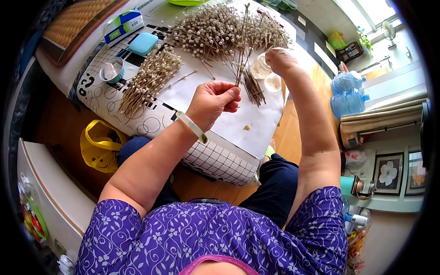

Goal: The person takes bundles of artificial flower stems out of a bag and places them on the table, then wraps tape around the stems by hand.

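Note:
My left hand (215,101) pinches several thin brown stems (241,59) between thumb and fingers. They stand up over the white-covered table. At the right, my right hand (280,60) is closed, its fingers bent at the rim of a clear jar (259,68) with pale contents. What those fingers hold, if anything, is hidden. Just below the jar lies a round lid (272,83) with white inside. Between it and my left hand rests a bundle of bare brown sticks (253,89). Behind them spreads a large heap of stems with white buds (201,31).
A smaller bundle of budded stems (149,80) lies at the left. Near it are a blue case (143,44), a small tub (112,70) and a tissue pack (123,27). A yellow bag (98,146) sits below the table's left edge. Water jugs (347,94) stand at the right.

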Demonstrator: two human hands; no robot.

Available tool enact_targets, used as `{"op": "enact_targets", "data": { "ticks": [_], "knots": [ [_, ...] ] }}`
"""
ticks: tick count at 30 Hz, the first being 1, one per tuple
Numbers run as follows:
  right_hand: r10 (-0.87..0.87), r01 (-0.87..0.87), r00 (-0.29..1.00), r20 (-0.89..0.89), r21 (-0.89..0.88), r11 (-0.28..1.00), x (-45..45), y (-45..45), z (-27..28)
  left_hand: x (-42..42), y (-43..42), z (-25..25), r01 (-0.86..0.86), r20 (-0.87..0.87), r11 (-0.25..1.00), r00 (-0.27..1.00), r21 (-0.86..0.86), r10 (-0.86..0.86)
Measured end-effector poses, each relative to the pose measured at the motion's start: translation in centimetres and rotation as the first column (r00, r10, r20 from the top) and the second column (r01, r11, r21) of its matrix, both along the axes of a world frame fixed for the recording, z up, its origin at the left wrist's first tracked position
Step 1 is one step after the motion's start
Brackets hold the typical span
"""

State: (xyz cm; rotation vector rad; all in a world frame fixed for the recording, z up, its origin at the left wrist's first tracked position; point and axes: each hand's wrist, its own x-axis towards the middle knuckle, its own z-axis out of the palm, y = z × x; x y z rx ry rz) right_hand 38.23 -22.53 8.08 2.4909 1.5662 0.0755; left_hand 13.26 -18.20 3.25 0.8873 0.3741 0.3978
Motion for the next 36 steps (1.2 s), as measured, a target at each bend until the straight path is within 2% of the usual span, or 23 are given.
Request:
{"op": "enact_targets", "data": {
  "ticks": [2,3,5,6,8,9,12,13,14,16,17,21,23,24,26,27,29,32,36],
  "knots": [
    [0.188,-0.137,0.959,0.215,-0.229,0.964,-0.5,0.1,0.4,0.0,-0.1,0.0,0.008,0.004,1.000,1.000,-0.002,-0.008],
    [0.185,-0.134,0.959,0.216,-0.229,0.964,-0.2,-0.1,0.3,0.1,-0.1,-0.1,0.009,0.005,1.000,1.000,0.001,-0.009],
    [0.204,-0.181,0.946,0.252,-0.113,0.977,0.0,-0.4,0.5,0.1,0.0,-0.3,0.009,0.010,1.000,1.000,0.007,-0.009],
    [0.207,-0.183,0.944,0.257,-0.112,0.977,0.0,-0.9,0.8,0.1,0.0,-0.3,0.003,0.012,1.000,1.000,0.003,-0.003],
    [0.121,-0.164,0.927,0.356,0.093,0.982,-2.6,-3.2,2.6,0.0,0.0,-0.2,-0.006,0.018,1.000,1.000,-0.008,0.006],
    [0.049,-0.143,0.939,0.340,0.256,0.956,-2.9,-4.4,2.4,0.0,0.0,-0.1,-0.010,0.015,1.000,1.000,-0.004,0.011],
    [0.015,-0.084,0.994,0.112,0.644,0.760,-7.1,-7.6,2.8,0.0,-0.1,-0.1,-0.009,0.017,1.000,1.000,-0.004,0.009],
    [0.098,0.085,0.977,-0.188,0.771,0.632,-8.3,-8.3,1.8,0.0,-0.2,-0.1,-0.001,0.015,1.000,1.000,-0.011,0.002],
    [0.227,0.293,0.863,-0.452,0.813,0.503,-9.6,-8.8,0.4,0.0,-0.2,-0.1,-0.001,0.014,1.000,1.000,-0.011,0.001],
    [0.342,0.387,0.770,-0.539,0.820,0.421,-12.2,-9.2,-1.5,-0.1,-0.5,-0.4,0.019,0.009,1.000,1.000,-0.006,-0.019],
    [0.343,0.390,0.772,-0.536,0.824,0.410,-13.2,-9.1,-1.9,-0.1,-0.7,-0.5,0.025,0.002,1.000,1.000,-0.005,-0.025],
    [0.351,0.438,0.724,-0.593,0.789,0.431,-14.1,-9.0,-2.9,-0.2,-1.0,-0.6,0.053,0.000,0.998,0.999,-0.019,-0.053],
    [0.277,0.402,0.762,-0.585,0.763,0.506,-13.9,-9.2,-3.0,0.0,-1.0,-0.6,0.067,0.008,0.997,0.998,-0.026,-0.067],
    [0.273,0.409,0.760,-0.590,0.761,0.504,-14.0,-9.3,-2.9,0.1,-0.9,-0.7,0.065,0.002,0.998,0.998,-0.016,-0.065],
    [0.223,0.246,0.873,-0.433,0.787,0.566,-14.3,-9.3,-2.4,0.2,-0.8,-0.7,0.061,-0.010,0.998,0.998,-0.006,-0.061],
    [0.222,0.249,0.872,-0.437,0.786,0.566,-14.2,-9.3,-2.5,0.2,-0.8,-0.7,0.063,-0.011,0.998,0.998,-0.013,-0.063],
    [0.271,0.095,0.914,-0.303,0.808,0.582,-14.0,-9.4,-2.8,0.4,-0.8,-0.7,0.068,-0.014,0.998,0.998,-0.018,-0.069],
    [0.286,0.032,0.919,-0.272,0.774,0.632,-13.9,-9.7,-2.7,0.4,-0.9,-0.7,0.061,-0.029,0.998,0.998,-0.010,-0.061],
    [0.281,0.064,0.913,-0.296,0.783,0.619,-13.8,-9.9,-3.0,0.5,-0.9,-0.8,0.054,-0.037,0.999,0.998,0.005,-0.054]
  ]
}}
